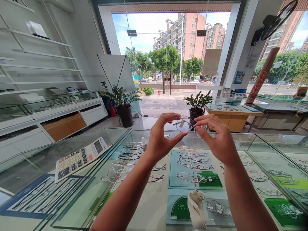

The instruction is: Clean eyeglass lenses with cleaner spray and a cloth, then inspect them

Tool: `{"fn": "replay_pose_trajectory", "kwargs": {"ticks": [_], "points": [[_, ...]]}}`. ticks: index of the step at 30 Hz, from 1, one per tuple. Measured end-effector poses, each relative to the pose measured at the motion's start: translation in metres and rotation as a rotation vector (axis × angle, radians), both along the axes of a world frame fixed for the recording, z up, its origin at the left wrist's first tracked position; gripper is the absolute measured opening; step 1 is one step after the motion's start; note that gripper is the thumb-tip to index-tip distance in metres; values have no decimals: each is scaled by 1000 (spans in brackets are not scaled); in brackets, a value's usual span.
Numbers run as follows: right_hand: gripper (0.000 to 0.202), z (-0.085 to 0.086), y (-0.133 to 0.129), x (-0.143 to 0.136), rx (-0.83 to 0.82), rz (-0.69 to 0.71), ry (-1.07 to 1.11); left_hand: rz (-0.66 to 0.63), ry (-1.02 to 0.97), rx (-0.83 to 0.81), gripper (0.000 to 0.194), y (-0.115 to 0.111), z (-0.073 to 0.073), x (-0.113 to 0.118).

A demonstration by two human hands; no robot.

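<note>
A pair of thin-framed eyeglasses (184,123) is held up above the glass display counter (149,205). My right hand (218,138) pinches its right side between thumb and fingers. Around the left side of the frame, my left hand (160,138) has its thumb and fingers spread apart, with no clear contact. Beneath my hands, rows of eyeglasses (190,158) lie in the counter under glass. A crumpled beige cloth (196,208) sits nearer to me, between my forearms. Just left of my left hand stands a small white bottle (143,143).
At the left, a large calculator (81,158) rests on the counter glass. Potted plants (125,112) stand on the floor beyond, near the glass doors (167,83). More display cases (233,117) are along the right and left. A fan (274,24) hangs at upper right.
</note>
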State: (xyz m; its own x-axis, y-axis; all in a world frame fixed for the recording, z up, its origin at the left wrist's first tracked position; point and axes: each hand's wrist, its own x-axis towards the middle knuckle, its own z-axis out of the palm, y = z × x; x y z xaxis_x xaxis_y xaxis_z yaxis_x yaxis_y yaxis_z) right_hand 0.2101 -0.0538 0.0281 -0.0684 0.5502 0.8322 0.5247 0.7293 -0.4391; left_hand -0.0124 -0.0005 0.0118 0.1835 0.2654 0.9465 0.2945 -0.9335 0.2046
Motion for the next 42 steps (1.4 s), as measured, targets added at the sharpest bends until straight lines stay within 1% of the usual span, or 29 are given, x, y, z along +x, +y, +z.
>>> {"fn": "replay_pose_trajectory", "kwargs": {"ticks": [4,8,13,15,16,17,19,20,21,22,23,24,26,27,29,32,35,38,40,42], "points": [[13,0,1,-1,-112,89,45,-140,-6,-112,62,-1,0,-2],[16,-1,3,0,-232,199,101,-235,-24,-182,62,-4,0,-2],[20,-4,7,1,-389,344,180,-307,-25,-204,57,-5,1,-1],[19,-6,8,1,-415,370,215,-322,-12,-201,57,-4,1,-1],[18,-6,9,0,-413,368,232,-309,-8,-189,59,-4,1,-1],[17,-7,10,0,-402,357,251,-270,-12,-164,61,-4,2,0],[17,-9,12,-1,-361,307,289,-108,-79,-47,61,-6,3,1],[18,-10,12,-2,-335,268,304,-6,-143,36,54,-9,4,2],[19,-11,12,-4,-307,220,313,85,-202,109,41,-13,4,3],[19,-12,12,-6,-274,167,316,143,-232,150,26,-17,4,5],[18,-13,11,-10,-229,111,309,159,-225,136,12,-22,4,7],[17,-14,10,-15,-172,58,292,131,-185,65,9,-26,3,10],[12,-16,8,-26,-26,-29,229,-1,-83,-189,19,-32,1,16],[10,-18,7,-32,49,-63,181,-73,-70,-317,23,-33,0,18],[9,-22,6,-43,176,-126,92,-176,-125,-508,29,-31,-3,22],[11,-28,7,-53,310,-214,12,-224,-224,-664,35,-24,-5,23],[15,-32,8,-56,357,-251,-30,-230,-277,-729,35,-17,-7,22],[19,-30,3,-56,308,-223,-68,-211,-277,-720,30,-14,-5,17],[17,-26,-4,-54,260,-190,-86,-149,-212,-691,26,-15,-1,10],[12,-19,-11,-49,224,-172,-84,-49,-81,-648,23,-18,6,0]]}}
